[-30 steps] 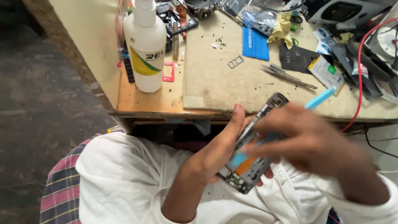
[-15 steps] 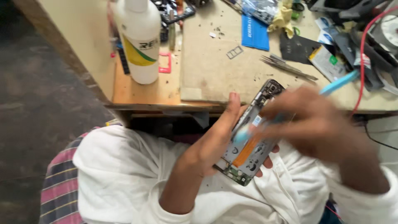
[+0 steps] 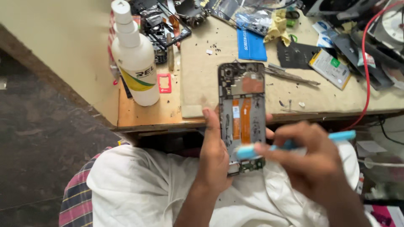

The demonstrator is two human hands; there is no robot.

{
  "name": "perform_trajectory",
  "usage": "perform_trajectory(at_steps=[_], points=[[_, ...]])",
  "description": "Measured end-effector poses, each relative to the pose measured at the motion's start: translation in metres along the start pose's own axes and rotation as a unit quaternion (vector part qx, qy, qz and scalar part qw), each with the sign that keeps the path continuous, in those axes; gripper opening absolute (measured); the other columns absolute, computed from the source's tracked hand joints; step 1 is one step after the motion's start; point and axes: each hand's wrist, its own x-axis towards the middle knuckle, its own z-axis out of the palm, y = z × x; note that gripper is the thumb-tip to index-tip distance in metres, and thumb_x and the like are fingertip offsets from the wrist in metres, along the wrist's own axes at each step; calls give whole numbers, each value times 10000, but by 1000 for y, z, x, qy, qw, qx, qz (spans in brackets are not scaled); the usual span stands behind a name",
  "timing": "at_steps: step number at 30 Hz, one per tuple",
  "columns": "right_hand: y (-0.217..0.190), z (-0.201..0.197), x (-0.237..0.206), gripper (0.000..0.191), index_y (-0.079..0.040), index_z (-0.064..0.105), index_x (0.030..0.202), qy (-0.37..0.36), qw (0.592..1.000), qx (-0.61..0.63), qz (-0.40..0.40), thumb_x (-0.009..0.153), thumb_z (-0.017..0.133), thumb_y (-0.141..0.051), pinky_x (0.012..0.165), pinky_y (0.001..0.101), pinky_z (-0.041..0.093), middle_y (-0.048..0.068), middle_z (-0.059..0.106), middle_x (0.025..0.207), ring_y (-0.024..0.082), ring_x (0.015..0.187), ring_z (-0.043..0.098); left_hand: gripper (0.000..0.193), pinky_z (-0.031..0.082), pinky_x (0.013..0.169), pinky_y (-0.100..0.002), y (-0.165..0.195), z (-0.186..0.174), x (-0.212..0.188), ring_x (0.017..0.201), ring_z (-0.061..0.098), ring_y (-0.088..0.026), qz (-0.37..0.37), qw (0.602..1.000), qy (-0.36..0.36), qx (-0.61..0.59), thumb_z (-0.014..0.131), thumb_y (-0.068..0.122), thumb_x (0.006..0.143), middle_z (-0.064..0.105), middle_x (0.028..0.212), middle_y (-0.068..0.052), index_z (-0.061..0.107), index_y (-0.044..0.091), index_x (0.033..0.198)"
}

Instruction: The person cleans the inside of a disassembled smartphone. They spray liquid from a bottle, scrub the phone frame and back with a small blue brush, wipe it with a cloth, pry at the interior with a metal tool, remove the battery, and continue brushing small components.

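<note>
My left hand (image 3: pixel 213 155) grips an opened phone frame (image 3: pixel 242 111) by its lower half, upright over my lap, with orange flex cables and a circuit board exposed. My right hand (image 3: pixel 311 157) holds a light blue brush-like tool (image 3: pixel 290 145), and the tool's blurred head lies across the lower part of the phone. Both hands sit in front of the workbench edge (image 3: pixel 168 126).
A white squeeze bottle (image 3: pixel 134 59) stands at the bench's left. On the bench lie a beige mat (image 3: pixel 202 71), a red rectangular gasket (image 3: pixel 164 83), tweezers (image 3: pixel 290 75), a blue card (image 3: pixel 251 44), phone parts and a red wire (image 3: pixel 365 63). Dark floor at left.
The phone has turned from tilted to upright and risen toward the bench. My right hand with the blue tool has dropped to the phone's lower end.
</note>
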Motion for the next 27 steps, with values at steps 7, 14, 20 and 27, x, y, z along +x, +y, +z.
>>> perform_trajectory(at_steps=[7,14,20,27], points=[[11,4,2,474,-230,780,1124,18,1000,21,-9,712,696,-12,750,326,468,29,656,1038,197,902,620,803,593,933,-413,-1,2,-4,1033,698,-254,-6,1000,14,-10,180,650,1070,669,1238,-189,492,3,1428],[2,5,13,505,-216,776,1128,-9,998,44,-42,666,689,-35,749,363,459,34,646,1022,190,854,641,864,603,908,-419,-1,-4,1,1038,703,-263,-14,1000,18,-5,157,681,1037,673,1259,-198,514,0,1432],[3,18,1,555,-200,773,1126,28,999,26,-9,627,683,27,734,365,490,43,633,999,211,845,628,901,599,918,-425,-4,-4,6,1068,693,-277,11,999,19,-43,155,702,1068,653,1274,-233,506,-35,1448],[-8,32,-1,528,-192,768,1112,46,999,26,13,650,711,56,715,370,518,61,625,994,228,821,635,858,608,848,-433,-5,1,7,1013,696,-295,58,994,65,-65,157,695,1058,654,1284,-225,447,9,1484]])
